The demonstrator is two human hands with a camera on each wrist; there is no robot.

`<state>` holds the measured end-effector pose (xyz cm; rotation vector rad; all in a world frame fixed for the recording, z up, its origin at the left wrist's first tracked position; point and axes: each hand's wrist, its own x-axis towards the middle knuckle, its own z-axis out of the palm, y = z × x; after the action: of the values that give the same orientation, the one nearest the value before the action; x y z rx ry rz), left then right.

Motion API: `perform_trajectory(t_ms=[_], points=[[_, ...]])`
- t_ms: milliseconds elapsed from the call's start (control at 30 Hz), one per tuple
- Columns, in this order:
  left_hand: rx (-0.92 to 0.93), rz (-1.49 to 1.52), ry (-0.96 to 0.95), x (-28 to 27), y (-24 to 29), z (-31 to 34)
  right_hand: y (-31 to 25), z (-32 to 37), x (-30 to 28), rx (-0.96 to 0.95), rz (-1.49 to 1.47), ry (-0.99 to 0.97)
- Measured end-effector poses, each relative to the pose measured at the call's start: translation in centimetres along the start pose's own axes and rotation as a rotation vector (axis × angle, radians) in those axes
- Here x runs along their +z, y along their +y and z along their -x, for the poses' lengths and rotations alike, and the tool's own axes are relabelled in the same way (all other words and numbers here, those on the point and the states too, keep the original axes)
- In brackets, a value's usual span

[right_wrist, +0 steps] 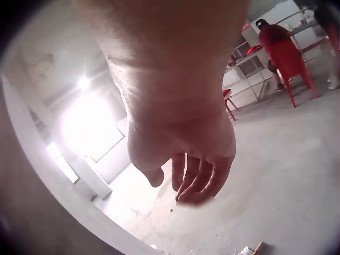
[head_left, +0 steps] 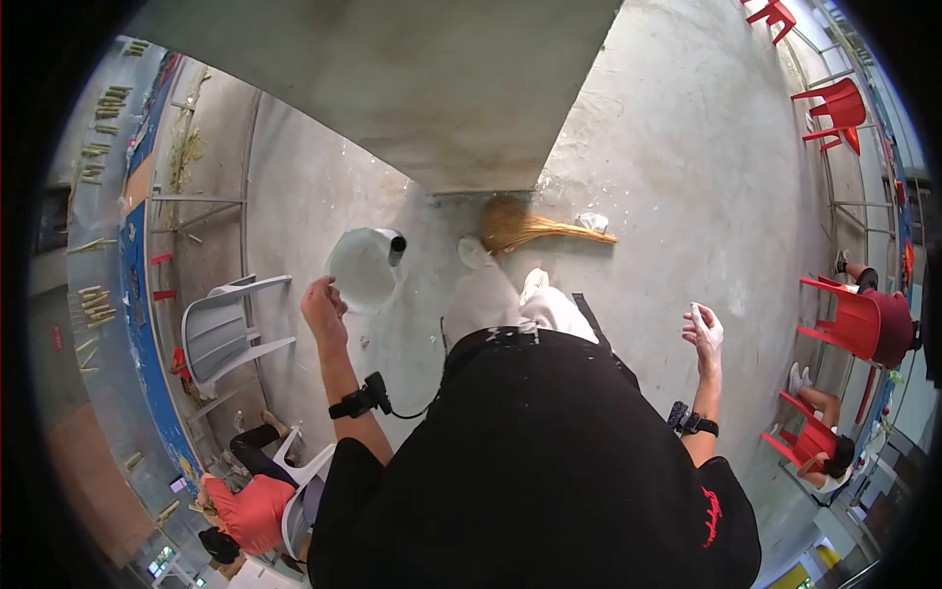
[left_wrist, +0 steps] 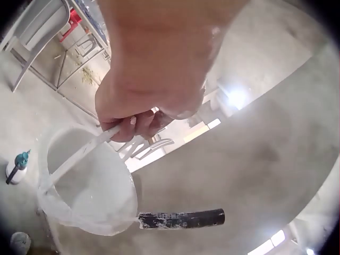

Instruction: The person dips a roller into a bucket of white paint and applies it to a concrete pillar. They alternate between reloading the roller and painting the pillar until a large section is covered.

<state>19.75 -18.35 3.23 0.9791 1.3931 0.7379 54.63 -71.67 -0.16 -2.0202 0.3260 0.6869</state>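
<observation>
My left hand (head_left: 325, 312) grips the white handle (left_wrist: 79, 158) of a translucent white bucket (left_wrist: 101, 199), fingers curled round it. The bucket hangs below that hand, left of the legs in the head view. A black tube-like grip (left_wrist: 183, 219), smeared with white, sticks out past the bucket's rim; what it belongs to is hidden. My right hand (head_left: 705, 336) hangs out to the right side with nothing in it. Its fingers (right_wrist: 199, 180) are loosely bent, and white smudges mark the hand in the head view.
Ahead stands a large grey concrete block (head_left: 392, 88). A straw broom (head_left: 505, 226) lies at its foot beside a crumpled white scrap (head_left: 594, 222). A grey chair (head_left: 221, 334) is on the left; seated people and red chairs (head_left: 849, 324) line the right. A teal-topped bottle (left_wrist: 18, 167) stands near the bucket.
</observation>
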Motion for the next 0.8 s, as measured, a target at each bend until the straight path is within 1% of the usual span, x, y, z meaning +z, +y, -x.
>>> perform_trajectory(t_ms=[67,133,233,267,333,433,467,500,533,567,600,667,733,767,800], points=[[0.004,-0.017,-0.056,1.9,0.0,-0.6,-0.3,-0.8,0.4,-0.024,0.028,-0.032],[0.028,-0.044,-0.08,3.2,-0.1,-1.0,-1.2,-1.6,0.5,-0.074,0.172,-0.08],[0.023,-0.068,-0.162,4.4,-1.0,-1.1,-3.1,-2.7,1.1,-0.127,0.217,-0.12],[0.015,-0.065,-0.152,4.4,-1.0,-1.3,-3.6,-3.0,1.5,-0.126,0.227,-0.127],[0.033,-0.103,-0.187,4.7,-1.3,-1.6,-4.9,-3.6,2.1,-0.211,0.214,-0.186],[0.022,-0.158,-0.131,4.5,-1.5,-2.4,-6.7,-3.6,3.4,-0.224,0.238,-0.201],[0.044,-0.185,-0.142,3.9,-2.0,-3.3,-7.3,-3.5,3.7,-0.221,0.256,-0.222],[0.074,-0.229,-0.104,3.9,-1.7,-3.0,-7.8,-3.3,3.9,-0.248,0.283,-0.264],[0.121,-0.258,-0.101,3.3,-1.7,-3.3,-8.0,-3.0,4.2,-0.217,0.317,-0.291],[0.091,-0.257,-0.12,3.0,-0.9,-3.1,-8.3,-3.0,4.8,-0.251,0.316,-0.318],[0.071,-0.253,-0.115,2.6,-0.4,-3.2,-8.9,-3.3,5.8,-0.299,0.303,-0.35],[0.041,-0.264,-0.049,1.9,0.3,-3.6,-10.6,-3.2,8.1,-0.318,0.336,-0.398],[0.046,-0.244,-0.067,0.9,0.9,-4.1,-12.7,-2.7,10.8,-0.422,0.364,-0.457],[0.046,-0.24,-0.045,0.5,1.0,-4.5,-13.9,-2.2,12.6,-0.463,0.383,-0.474],[0.067,-0.23,-0.066,0.1,1.1,-4.7,-14.9,-1.3,14.5,-0.469,0.389,-0.493]])
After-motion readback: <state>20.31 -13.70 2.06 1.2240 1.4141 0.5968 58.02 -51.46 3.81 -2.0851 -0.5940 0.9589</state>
